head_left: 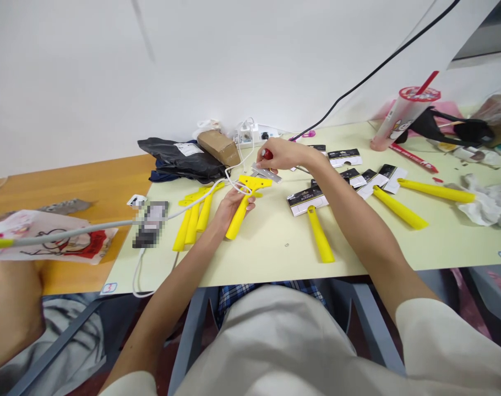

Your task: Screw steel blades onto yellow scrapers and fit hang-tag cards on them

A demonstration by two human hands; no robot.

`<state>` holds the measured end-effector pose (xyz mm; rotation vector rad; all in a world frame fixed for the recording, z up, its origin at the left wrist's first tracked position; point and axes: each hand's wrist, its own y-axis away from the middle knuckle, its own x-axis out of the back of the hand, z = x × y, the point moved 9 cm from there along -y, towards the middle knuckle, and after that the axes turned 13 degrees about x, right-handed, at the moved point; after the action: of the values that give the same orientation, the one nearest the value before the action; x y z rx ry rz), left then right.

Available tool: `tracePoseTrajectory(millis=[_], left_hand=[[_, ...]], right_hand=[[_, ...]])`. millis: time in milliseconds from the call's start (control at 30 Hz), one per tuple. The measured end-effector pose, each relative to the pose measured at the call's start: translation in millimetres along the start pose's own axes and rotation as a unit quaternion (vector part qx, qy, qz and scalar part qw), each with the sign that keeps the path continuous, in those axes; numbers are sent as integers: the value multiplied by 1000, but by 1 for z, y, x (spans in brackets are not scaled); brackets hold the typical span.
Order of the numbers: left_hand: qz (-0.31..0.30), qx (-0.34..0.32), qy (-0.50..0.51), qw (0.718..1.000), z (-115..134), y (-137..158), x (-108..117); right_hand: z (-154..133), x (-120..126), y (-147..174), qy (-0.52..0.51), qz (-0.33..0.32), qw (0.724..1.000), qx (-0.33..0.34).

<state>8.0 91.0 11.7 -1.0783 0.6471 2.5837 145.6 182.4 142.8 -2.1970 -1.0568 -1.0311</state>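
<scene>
My left hand (pixel 232 208) is closed around a yellow scraper (pixel 239 217), its wide head tilted up and away from me. Just above that head, my right hand (pixel 281 154) has its fingers bent around a red-handled tool (pixel 267 154); its kind is partly hidden. The right fingertips are at a grey metal plate (pixel 267 172), which lies close over the scraper head; whether they touch cannot be told. Several more yellow scrapers (pixel 191 223) lie left of my left hand. To the right lies a yellow scraper (pixel 320 234) with a black-and-white card (pixel 300 201) at its head.
More carded scrapers (pixel 400 207) lie to the right, near a tall cup (pixel 403 118) and crumpled tissue (pixel 482 201). A white cable (pixel 205 197) crosses by my left hand. Behind are a black bag (pixel 180 159) and a cardboard box (pixel 218 146). Another person's arm (pixel 17 302) is at left.
</scene>
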Motion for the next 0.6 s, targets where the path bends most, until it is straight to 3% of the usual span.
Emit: tracePoseTrajectory(millis=[367, 600], left_hand=[[-19, 4, 2, 1000, 0, 1, -2], [0, 23, 0, 1000, -3, -1, -1]], right_hand=[[-1, -5, -8, 26, 11, 999, 22], [-6, -13, -11, 25, -3, 999, 29]])
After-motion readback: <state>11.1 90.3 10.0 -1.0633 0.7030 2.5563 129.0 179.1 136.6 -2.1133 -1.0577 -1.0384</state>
